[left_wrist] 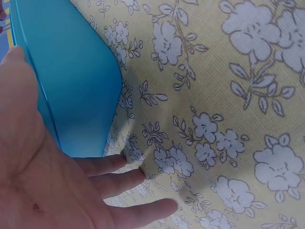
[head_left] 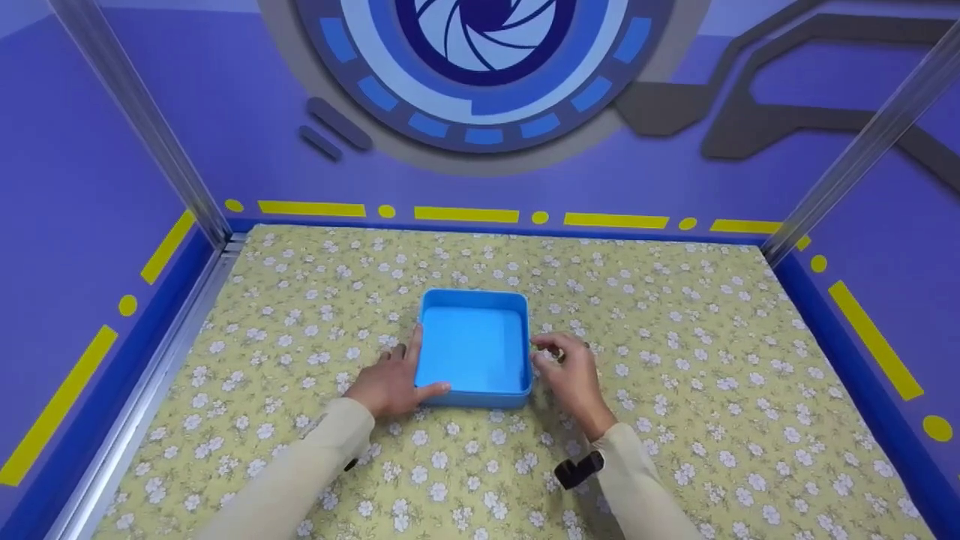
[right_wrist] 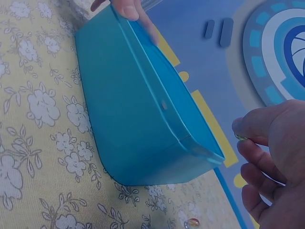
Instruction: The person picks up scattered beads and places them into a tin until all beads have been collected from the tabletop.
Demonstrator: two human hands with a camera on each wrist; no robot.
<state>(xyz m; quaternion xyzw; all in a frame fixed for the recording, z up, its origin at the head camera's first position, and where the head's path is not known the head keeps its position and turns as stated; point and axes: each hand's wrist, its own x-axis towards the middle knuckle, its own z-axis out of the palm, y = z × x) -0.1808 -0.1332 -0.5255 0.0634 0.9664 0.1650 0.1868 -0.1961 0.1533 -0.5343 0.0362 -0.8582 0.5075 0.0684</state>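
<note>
A light blue square box without a lid [head_left: 472, 400] stands on the flowered cloth, its inside bare. My left hand [head_left: 390, 381] rests at its near left corner, thumb over the near rim and index finger along the left side. The other fingers of that hand [left_wrist: 52, 176] stretch straight toward the cloth. Just off the right side of the box is my right hand [head_left: 574, 375]. In the right wrist view, its thumb and index fingertip pinch a tiny glassy greenish piece [right_wrist: 241, 138], mostly hidden by the fingers.
A small shiny orange-and-clear piece [right_wrist: 192, 223] lies on the cloth near the box, at the bottom of the right wrist view. The flowered cloth [head_left: 712, 360] covers the table. Blue panels [head_left: 240, 150] and metal posts [head_left: 142, 120] enclose its back and sides.
</note>
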